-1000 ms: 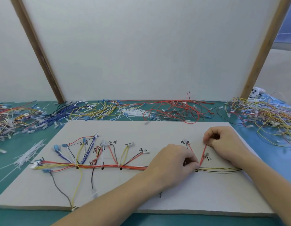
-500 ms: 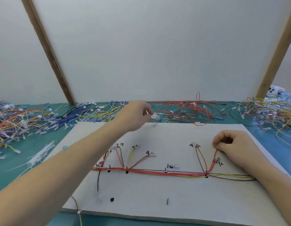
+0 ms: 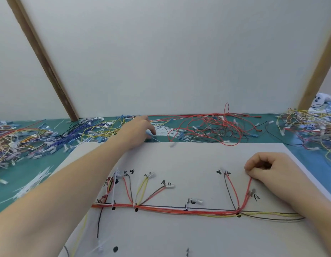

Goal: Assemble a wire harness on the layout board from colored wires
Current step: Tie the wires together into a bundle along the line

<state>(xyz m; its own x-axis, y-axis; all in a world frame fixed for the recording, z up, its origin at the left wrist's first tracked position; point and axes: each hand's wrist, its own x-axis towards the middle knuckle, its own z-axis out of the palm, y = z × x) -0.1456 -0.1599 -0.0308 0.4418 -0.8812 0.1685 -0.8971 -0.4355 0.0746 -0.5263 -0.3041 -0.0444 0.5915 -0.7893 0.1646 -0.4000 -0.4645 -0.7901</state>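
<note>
A person's left hand point(image 3: 137, 129) reaches past the far edge of the flat pale layout board point(image 3: 198, 156) to a pile of thin white cable ties point(image 3: 162, 131), while the right hand point(image 3: 268, 168) pins a red wire point(image 3: 248, 188).

The right hand is curled, pinching the red wire's end near the board's right edge; if it slackens, that branch could spring off its route. The left fingers touch the ties, grasp unclear, well apart from the orange-red trunk bundle point(image 3: 179, 210) nearer the viewer.

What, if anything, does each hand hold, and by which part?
The right hand pins the upper end of a red wire against the layout board. The left hand reaches into the white strips; any grip cannot be told.
</note>
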